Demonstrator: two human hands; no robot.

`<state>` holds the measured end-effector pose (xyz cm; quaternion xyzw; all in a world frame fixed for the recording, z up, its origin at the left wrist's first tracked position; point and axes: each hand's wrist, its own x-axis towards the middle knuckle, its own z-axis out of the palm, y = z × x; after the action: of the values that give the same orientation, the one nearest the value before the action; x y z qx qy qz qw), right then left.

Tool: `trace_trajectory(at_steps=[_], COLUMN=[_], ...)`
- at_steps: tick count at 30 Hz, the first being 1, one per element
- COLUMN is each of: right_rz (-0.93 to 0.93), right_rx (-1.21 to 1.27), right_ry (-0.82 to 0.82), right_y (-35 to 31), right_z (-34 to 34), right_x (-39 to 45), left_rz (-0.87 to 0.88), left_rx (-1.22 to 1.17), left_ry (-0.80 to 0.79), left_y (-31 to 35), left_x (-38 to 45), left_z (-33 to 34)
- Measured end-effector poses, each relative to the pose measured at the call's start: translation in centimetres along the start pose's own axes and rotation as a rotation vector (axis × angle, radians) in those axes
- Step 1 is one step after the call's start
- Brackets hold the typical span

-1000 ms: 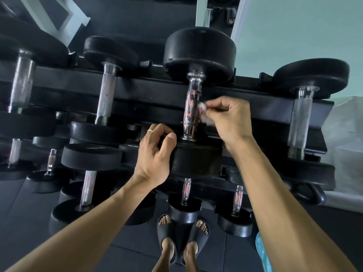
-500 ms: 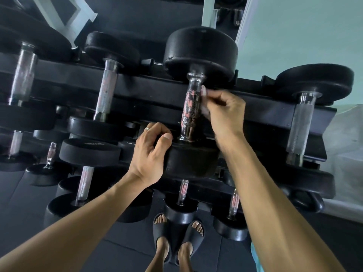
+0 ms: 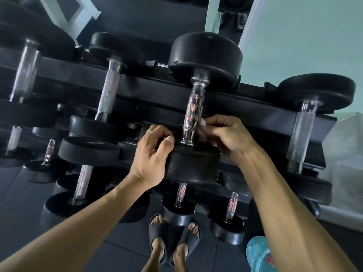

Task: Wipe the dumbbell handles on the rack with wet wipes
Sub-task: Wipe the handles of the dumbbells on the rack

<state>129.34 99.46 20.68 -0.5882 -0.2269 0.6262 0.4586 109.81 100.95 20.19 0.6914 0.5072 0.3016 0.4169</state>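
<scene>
Change since half a second ago: the right hand [image 3: 225,134] has slid from the upper part of the handle [image 3: 193,112] down to its lower end, near the front weight head [image 3: 193,165]; the left hand [image 3: 152,154] is unchanged. Item: black dumbbell, centre of the top tier of the rack [image 3: 157,91], lying front to back, with a chrome knurled handle showing reddish patches. Rear weight head [image 3: 205,57] rests on the far rail; the front weight head sits nearest the person. Right hand: fingers curled and pinching a small white wet wipe [image 3: 202,122] against the right side of the handle's lower portion; only a scrap of the wipe shows past the fingertips. Left hand: wrapped over the left edge of the front weight head, thumb on its top face, a ring [image 3: 149,131] on one finger. Neighbouring stock, top tier: one dumbbell [image 3: 110,95] to the left, another [image 3: 302,122] to the right, a further one [image 3: 25,71] at the far left edge, all with pale knurled handles. Lower tiers: smaller dumbbells, two of them [image 3: 181,193] [image 3: 231,207] below the centre one. Floor: dark mats [image 3: 121,248], the person's feet in dark slides [image 3: 174,238], a blue mesh item [image 3: 257,254] at lower right, partly hidden by the right forearm.
</scene>
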Motion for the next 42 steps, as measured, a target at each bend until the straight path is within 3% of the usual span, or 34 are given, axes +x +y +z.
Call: trace_trajectory(at_steps=[4,7,9,11,15,16,20,25,31,35,40,42], right_rz=[-0.048,-0.062,0.006,0.057,0.084,0.105,0.232,0.055,0.202,0.139,0.219,0.257], right_rx=[0.363,0.05,-0.026,0.082,0.656,0.677,0.363,0.781,0.323,0.564,0.264,0.263], right_ry=[0.124,0.009,-0.078,-0.106,-0.03,-0.038,-0.143,-0.054,-0.23,-0.197,-0.289,-0.289], right_y=[-0.9,0.6,1.0,0.2,-1.2,-1.0,0.0,-2.3,-0.6,-1.3,-0.5,-0.5], right_z=[0.6,0.3,-0.4,-0.6,-0.8,-0.8,-0.7,-0.2,-1.0,-0.5,-0.2,-0.8], right_x=[2.3,1.0,0.1,-0.1,1.2,1.4,0.7,2.4,0.7,2.1,1.7,2.1], left_rz=[-0.01,-0.018,-0.016,-0.022,-0.013,-0.011,-0.012,0.01,0.017,0.018,0.02,0.017], left_rx=[0.001,0.005,0.014,0.019,0.003,0.004,0.0,0.009,0.018,0.028,0.037,0.037], left_ry=[0.0,-0.006,-0.006,-0.008,0.007,0.01,0.006,0.002,0.004,0.002,0.002,0.005], left_y=[0.1,0.2,0.2,0.2,0.2,0.2,0.1,0.0,0.0,0.1,0.1,0.1], left_x=[-0.1,-0.1,0.0,-0.1,-0.2,-0.2,-0.2,-0.2,-0.1,-0.1,-0.2,-0.2], left_z=[0.1,0.0,0.0,0.0,0.0,0.0,0.0,0.0,0.0,0.0,-0.1,0.0])
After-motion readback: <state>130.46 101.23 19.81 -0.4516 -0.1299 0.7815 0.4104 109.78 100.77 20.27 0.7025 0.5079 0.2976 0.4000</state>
